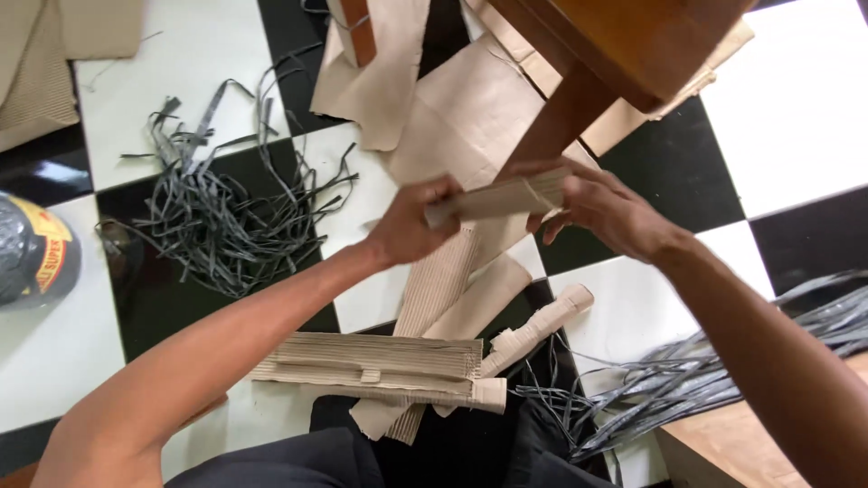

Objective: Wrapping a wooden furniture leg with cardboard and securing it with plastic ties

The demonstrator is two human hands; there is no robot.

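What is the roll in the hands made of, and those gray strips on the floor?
The roll, held by the left hand and right hand, looks like corrugated cardboard: matte tan with fine ribbing. The gray strips look like thin plastic or coated paper, with a slight sheen and loose curls; which one is hard to tell.

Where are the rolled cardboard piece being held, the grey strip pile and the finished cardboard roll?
rolled cardboard piece [502, 199], head view, its middle.
grey strip pile [221, 226], head view, tangle centre.
finished cardboard roll [542, 325], head view, mid-length.
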